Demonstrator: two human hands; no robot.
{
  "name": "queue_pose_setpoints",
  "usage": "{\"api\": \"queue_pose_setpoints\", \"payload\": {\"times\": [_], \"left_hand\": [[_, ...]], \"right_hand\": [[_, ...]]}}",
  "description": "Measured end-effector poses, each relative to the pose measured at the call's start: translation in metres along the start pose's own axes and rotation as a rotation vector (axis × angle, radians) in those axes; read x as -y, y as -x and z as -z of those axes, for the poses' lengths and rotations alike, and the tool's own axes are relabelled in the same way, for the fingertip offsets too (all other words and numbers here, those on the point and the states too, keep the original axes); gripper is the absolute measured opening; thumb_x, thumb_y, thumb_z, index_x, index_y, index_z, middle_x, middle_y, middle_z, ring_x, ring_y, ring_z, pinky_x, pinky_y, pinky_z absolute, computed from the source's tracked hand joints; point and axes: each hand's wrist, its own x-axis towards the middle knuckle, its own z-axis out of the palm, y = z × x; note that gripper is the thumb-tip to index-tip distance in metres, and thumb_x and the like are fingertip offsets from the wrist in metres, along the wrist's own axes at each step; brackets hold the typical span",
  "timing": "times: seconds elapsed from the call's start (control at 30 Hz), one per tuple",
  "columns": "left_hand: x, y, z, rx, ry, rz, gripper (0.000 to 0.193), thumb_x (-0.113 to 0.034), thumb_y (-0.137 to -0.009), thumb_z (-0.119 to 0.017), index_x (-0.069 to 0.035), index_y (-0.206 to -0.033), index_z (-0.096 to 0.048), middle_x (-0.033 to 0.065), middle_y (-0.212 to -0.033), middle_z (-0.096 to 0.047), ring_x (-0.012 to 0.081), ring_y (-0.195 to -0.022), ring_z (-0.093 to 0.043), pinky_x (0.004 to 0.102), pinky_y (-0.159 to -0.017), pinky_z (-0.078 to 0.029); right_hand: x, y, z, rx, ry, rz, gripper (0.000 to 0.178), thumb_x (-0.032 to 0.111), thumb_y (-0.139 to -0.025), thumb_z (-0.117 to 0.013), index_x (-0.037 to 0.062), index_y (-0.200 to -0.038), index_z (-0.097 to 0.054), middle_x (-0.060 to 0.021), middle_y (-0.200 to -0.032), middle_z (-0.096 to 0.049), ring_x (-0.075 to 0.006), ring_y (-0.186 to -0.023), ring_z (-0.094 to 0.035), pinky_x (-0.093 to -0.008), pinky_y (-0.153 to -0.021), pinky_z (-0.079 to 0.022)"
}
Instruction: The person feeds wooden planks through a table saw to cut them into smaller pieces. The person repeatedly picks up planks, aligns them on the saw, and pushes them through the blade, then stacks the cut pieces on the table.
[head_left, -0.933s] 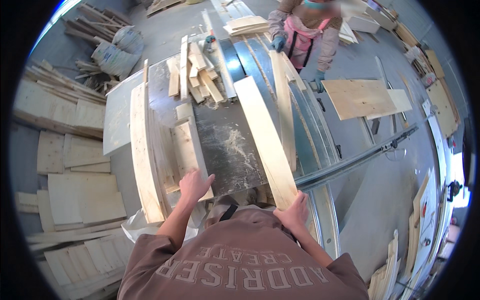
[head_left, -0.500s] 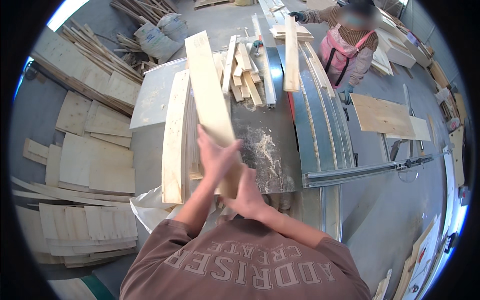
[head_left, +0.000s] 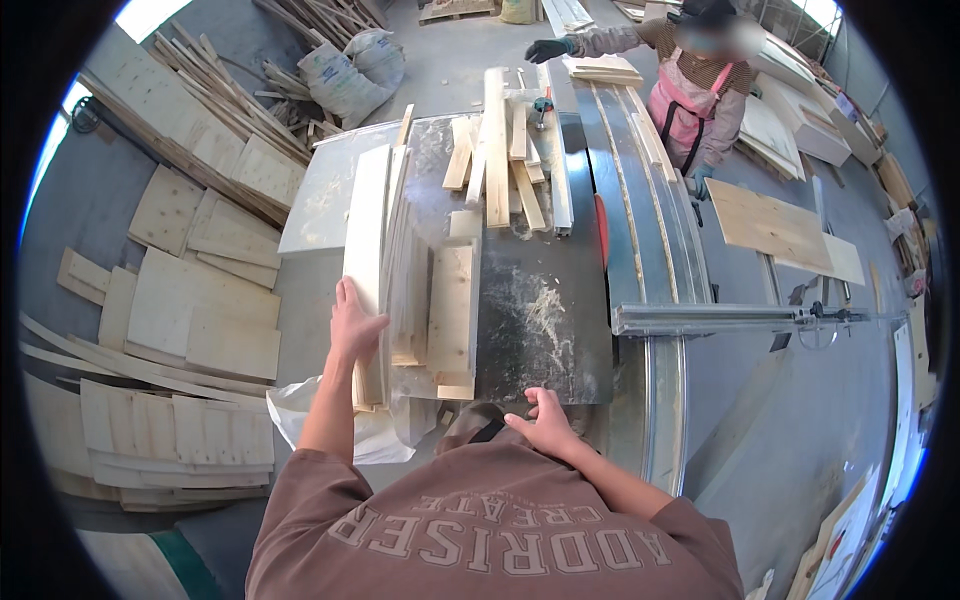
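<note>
A long pale wooden plank (head_left: 367, 215) lies along the top of a stack of boards at the table's left side. My left hand (head_left: 357, 322) grips its near part, with the thumb across the top and the fingers along its left edge. My right hand (head_left: 545, 425) is empty, its fingers apart and slightly bent, just off the front edge of the dark table (head_left: 540, 350). Between the hands, a shorter board (head_left: 452, 305) lies right of the stack. Sawdust (head_left: 543, 305) is scattered over the tabletop.
Loose wood strips (head_left: 497, 150) lie piled at the table's far end. Beyond the red blade guard (head_left: 602, 230), a metal rail (head_left: 715, 318) crosses at right. A co-worker (head_left: 690, 100) in a pink apron stands far right, gloved arm outstretched. Plywood sheets (head_left: 215, 300) cover the left floor.
The plank has moved from both my hands onto the left stack. My right hand has come off it, moving right. The co-worker's strip has left their hand; another strip lies on the pile.
</note>
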Motion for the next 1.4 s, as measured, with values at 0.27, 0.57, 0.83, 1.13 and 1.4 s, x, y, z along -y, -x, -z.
{"api": "queue_pose_setpoints", "payload": {"times": [0.27,0.57,0.83,1.13,1.4], "left_hand": [[0.036,0.032,0.028,0.085,0.152,-0.062,0.122,-0.029,-0.068,-0.091,-0.003,-0.171,-0.032,0.0312,-0.175,-0.029,0.0415,-0.157,-0.043,0.0425,-0.125,-0.042],[0.073,0.059,0.017,-0.018,0.204,-0.210,0.113,-0.019,-0.065,-0.090,0.000,-0.165,-0.041,0.0364,-0.171,-0.033,0.0439,-0.157,-0.042,0.0451,-0.128,-0.039],[0.090,0.075,0.013,-0.097,0.115,-0.267,0.106,-0.020,-0.069,-0.094,-0.001,-0.162,-0.048,0.0319,-0.171,-0.037,0.0452,-0.157,-0.041,0.0486,-0.128,-0.037],[0.007,0.131,-0.045,-0.034,0.143,-0.471,0.070,-0.027,-0.085,-0.091,0.000,-0.144,-0.066,0.0259,-0.159,-0.056,0.0453,-0.146,-0.053,0.0491,-0.122,-0.044],[-0.019,0.196,-0.100,0.522,-0.234,-0.391,0.108,-0.058,-0.087,-0.083,0.008,-0.162,-0.042,0.0346,-0.172,-0.033,0.0567,-0.159,-0.030,0.0524,-0.124,-0.045]], "right_hand": [[-0.018,0.023,-0.038,-0.136,-0.084,0.005,0.065,0.041,-0.094,-0.085,-0.0040,-0.134,-0.059,-0.0203,-0.131,-0.058,-0.0233,-0.097,-0.064,-0.0381,-0.092,-0.057],[-0.031,0.047,-0.068,-0.161,-0.057,-0.016,0.058,0.041,-0.095,-0.085,-0.0012,-0.129,-0.063,-0.0188,-0.128,-0.059,-0.0236,-0.095,-0.064,-0.0386,-0.092,-0.057],[-0.038,0.061,-0.086,-0.153,-0.033,-0.005,0.056,0.042,-0.095,-0.083,0.0008,-0.128,-0.064,-0.0176,-0.128,-0.060,-0.0232,-0.093,-0.065,-0.0392,-0.091,-0.057],[-0.040,0.072,-0.093,-0.177,-0.053,-0.005,0.051,0.040,-0.095,-0.083,0.0003,-0.121,-0.064,-0.0185,-0.123,-0.060,-0.0265,-0.095,-0.065,-0.0398,-0.091,-0.056],[-0.046,0.080,-0.091,-0.234,-0.091,-0.017,0.047,0.039,-0.093,-0.085,0.0012,-0.109,-0.063,-0.0175,-0.115,-0.061,-0.0244,-0.085,-0.064,-0.0399,-0.085,-0.056]]}}
